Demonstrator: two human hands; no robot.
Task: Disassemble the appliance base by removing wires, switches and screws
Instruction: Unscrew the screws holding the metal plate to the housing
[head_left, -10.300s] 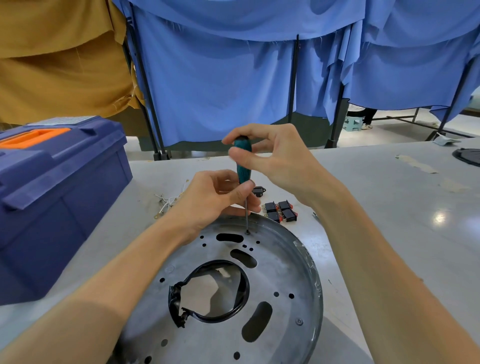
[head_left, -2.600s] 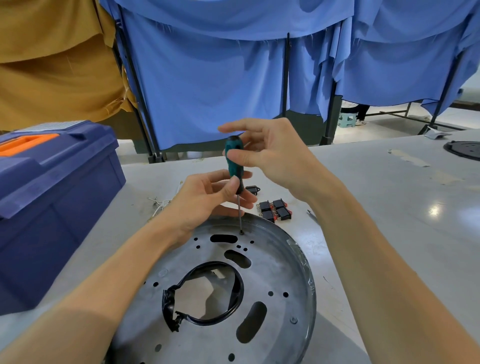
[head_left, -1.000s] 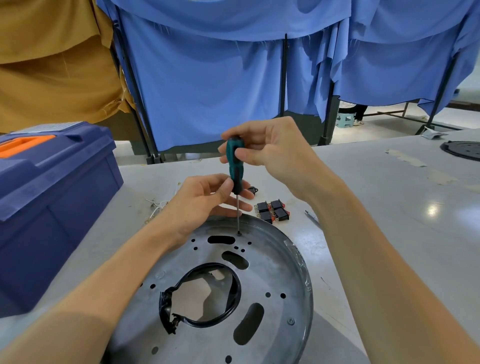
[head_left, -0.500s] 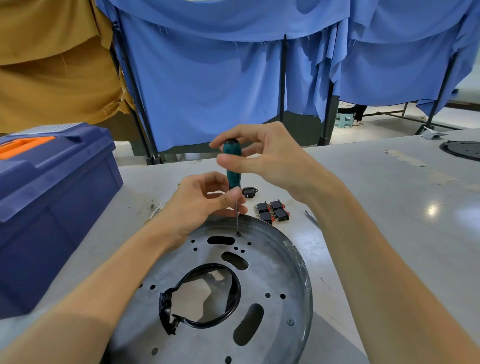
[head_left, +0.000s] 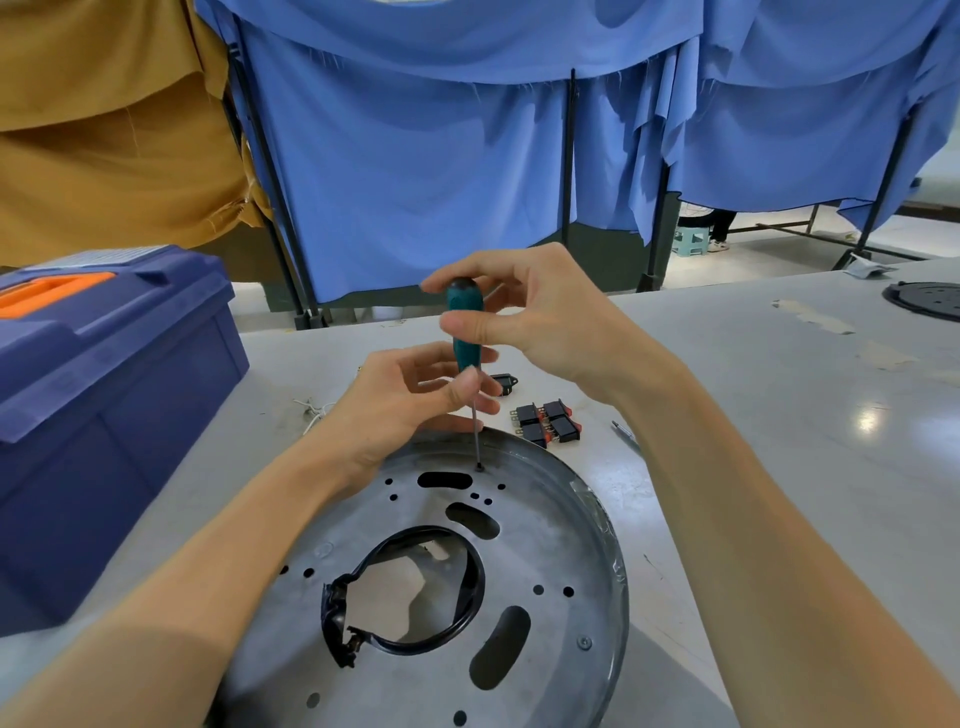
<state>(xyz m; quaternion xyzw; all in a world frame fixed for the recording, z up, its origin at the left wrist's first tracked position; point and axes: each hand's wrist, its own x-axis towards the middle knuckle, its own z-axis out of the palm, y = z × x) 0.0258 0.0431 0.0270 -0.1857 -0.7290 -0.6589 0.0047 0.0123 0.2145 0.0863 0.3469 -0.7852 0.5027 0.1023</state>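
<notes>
Round metal appliance base (head_left: 550, 540) lies flat on the grey table (head_left: 779, 415), right in front of the person.

Screwdriver (head_left: 464, 332), teal handle, stands near upright. Its tip sits in a screw (head_left: 479, 467) at 12 o'clock on the base, just inside the rim.

Right hand (head_left: 540, 322): thumb and fingertips pinch the top of the handle, index finger arched over the cap.

Left hand (head_left: 395, 405): thumb pressed against the bottom of the handle where the shaft starts, other fingers curled in behind it. The heel of the hand rests on the rim at about 11 o'clock.

A black ring (head_left: 470, 597), loose and kinked at its 7 o'clock end, lines the centre opening of the base. One more screw (head_left: 584, 643) sits at 4 o'clock near the rim.

Off the base:
- Four black-and-red switches (head_left: 545, 423) grouped on the table at 1 o'clock, just outside the rim.
- A small black part (head_left: 504, 383) at 12 o'clock, partly behind the left fingers.
- White wires (head_left: 311, 408) at 10 o'clock, mostly hidden by the left hand.
- A blue toolbox (head_left: 104, 405) with an orange handle at 9 o'clock, lid closed.
- A dark disc (head_left: 930, 299) far out at 2 o'clock, at the table edge.
</notes>
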